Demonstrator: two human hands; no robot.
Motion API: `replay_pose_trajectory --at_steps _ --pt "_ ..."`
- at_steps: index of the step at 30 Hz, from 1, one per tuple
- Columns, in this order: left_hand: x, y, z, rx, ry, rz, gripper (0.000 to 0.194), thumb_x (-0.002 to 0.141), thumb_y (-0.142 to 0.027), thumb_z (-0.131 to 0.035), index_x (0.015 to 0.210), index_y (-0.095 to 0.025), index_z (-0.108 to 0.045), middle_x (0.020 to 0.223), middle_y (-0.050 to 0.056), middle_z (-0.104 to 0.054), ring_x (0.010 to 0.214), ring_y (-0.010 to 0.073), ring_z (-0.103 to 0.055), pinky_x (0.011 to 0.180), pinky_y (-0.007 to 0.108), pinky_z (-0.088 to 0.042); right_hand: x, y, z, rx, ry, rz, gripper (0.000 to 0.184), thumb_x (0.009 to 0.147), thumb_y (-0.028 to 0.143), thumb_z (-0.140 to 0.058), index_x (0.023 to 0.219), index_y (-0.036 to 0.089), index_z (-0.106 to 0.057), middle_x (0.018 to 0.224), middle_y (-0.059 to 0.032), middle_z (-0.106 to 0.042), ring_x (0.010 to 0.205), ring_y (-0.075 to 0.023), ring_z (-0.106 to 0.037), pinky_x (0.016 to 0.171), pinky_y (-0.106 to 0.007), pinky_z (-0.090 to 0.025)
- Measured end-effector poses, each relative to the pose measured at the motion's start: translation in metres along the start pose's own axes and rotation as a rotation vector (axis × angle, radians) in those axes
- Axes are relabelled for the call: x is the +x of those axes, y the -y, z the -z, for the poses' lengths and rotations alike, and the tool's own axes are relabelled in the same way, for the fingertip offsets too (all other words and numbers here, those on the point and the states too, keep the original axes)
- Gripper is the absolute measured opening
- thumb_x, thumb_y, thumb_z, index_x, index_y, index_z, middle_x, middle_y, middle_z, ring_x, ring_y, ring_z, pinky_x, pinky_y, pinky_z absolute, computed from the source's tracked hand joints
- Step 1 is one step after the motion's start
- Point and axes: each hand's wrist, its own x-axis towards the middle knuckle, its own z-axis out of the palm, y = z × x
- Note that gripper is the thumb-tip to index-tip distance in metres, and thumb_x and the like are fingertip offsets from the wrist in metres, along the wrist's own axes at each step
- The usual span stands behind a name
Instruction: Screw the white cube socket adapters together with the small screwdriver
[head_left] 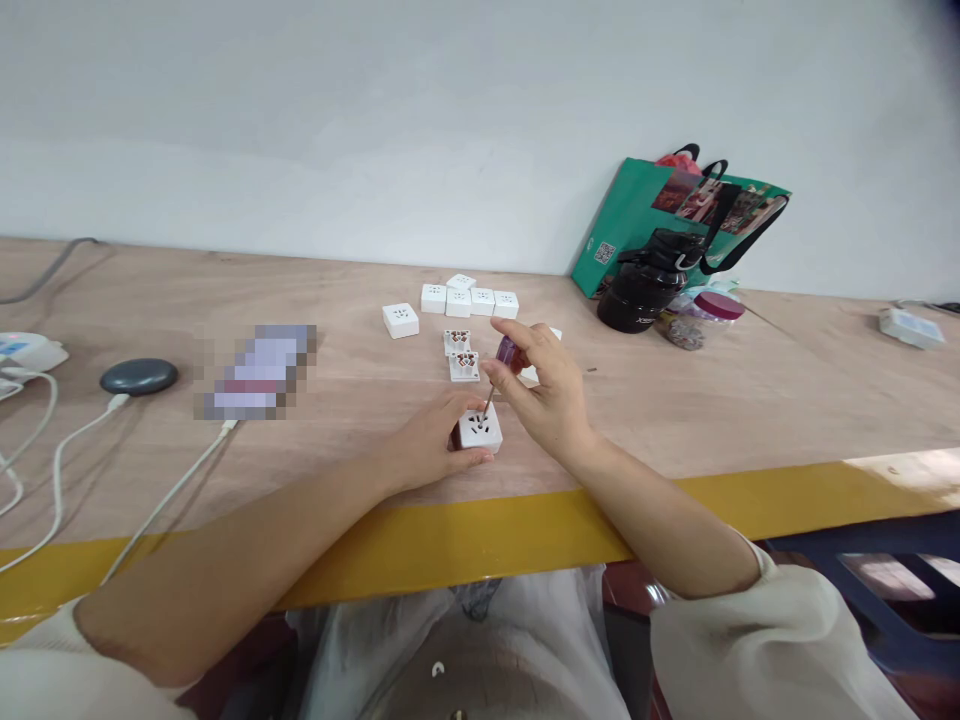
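From across the room, the work in hand looks like fastening: the person has a small screwdriver (pixel 507 352) set into the face of a white square plug socket (pixel 480 428), which sits on the tabletop (pixel 675 405) just in from the near edge. The left hand (pixel 424 440) clamps the socket from the left side, fingers curled around it, while the right hand (pixel 540 385) pinches the tool's translucent, dark reddish-purple handle between fingertips and thumb. The two hands are close together over the socket, though I can't tell whether they touch. The thin steel shaft leans into one of the socket's holes, so the moment seems to call for a firm grip and the tip kept seated while the handle turns.

The socket's body is smooth, matte plastic with crisp square corners and softly rounded edges. Just beyond it lie two opened socket pieces (pixel 463 353), their hollow backs facing up and showing reddish-brown and metal parts. Farther off, a tight cluster of finished-looking white sockets (pixel 469 298) sits on the pale, grainy plywood, with a single one (pixel 400 320) set apart to the left. A yellow edge strip (pixel 480 540) runs along the near side. At the far right, a black flask (pixel 645 285) stands before a green paper bag (pixel 637 215) leaning against the wall.
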Motion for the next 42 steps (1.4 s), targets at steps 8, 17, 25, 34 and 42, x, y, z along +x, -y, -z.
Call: replay_pose_trajectory --at_steps 8,17,25,34,42 --pt "0.0006 -0.0015 0.0017 0.019 0.003 -0.022 0.048 0.078 -0.038 -0.064 0.119 -0.021 -0.046 0.128 0.008 -0.050 0.118 0.0270 -0.047 0.100 0.045 -0.038 -0.0011 0.0052 0.0000 0.167 0.013 -0.092 0.024 0.085 0.014 -0.046 0.106 0.025 -0.050 0.096 -0.0025 -0.061 0.075 -0.0124 -0.060 0.068 -0.032 -0.052" --pt "0.0004 0.0008 0.0015 0.023 -0.012 -0.028 0.052 0.074 -0.038 -0.068 0.118 -0.021 -0.046 0.130 0.008 -0.047 0.122 0.0285 -0.044 0.103 0.045 -0.037 0.0007 0.0028 0.0018 0.096 0.021 -0.046 0.028 0.089 0.017 -0.045 0.114 0.025 -0.053 0.091 -0.0028 -0.061 0.073 -0.0124 -0.059 0.069 -0.032 -0.052" --pt "0.0005 -0.0024 0.0018 0.007 -0.006 0.008 0.048 0.076 -0.038 -0.067 0.117 -0.022 -0.048 0.128 0.008 -0.050 0.119 0.0289 -0.046 0.100 0.046 -0.038 -0.0004 0.0044 0.0007 0.035 0.006 -0.001 0.032 0.087 0.020 -0.049 0.118 0.027 -0.053 0.090 -0.0028 -0.062 0.075 -0.0147 -0.058 0.069 -0.034 -0.053" --pt "0.0003 -0.0031 0.0027 0.017 0.010 -0.001 0.050 0.078 -0.038 -0.065 0.122 -0.022 -0.047 0.130 0.008 -0.049 0.121 0.0278 -0.044 0.102 0.046 -0.036 -0.0025 0.0029 -0.0006 0.048 0.034 -0.024 0.035 0.085 0.019 -0.051 0.119 0.026 -0.051 0.090 -0.0023 -0.062 0.070 -0.0130 -0.057 0.066 -0.032 -0.052" --pt "-0.0003 -0.0026 0.0020 0.022 0.004 0.016 0.050 0.078 -0.040 -0.064 0.120 -0.021 -0.046 0.129 0.009 -0.050 0.120 0.0288 -0.045 0.101 0.046 -0.037 -0.0022 0.0050 0.0006 0.072 0.036 -0.062 0.034 0.084 0.019 -0.051 0.118 0.026 -0.052 0.098 -0.0037 -0.064 0.069 -0.0123 -0.058 0.066 -0.032 -0.054"
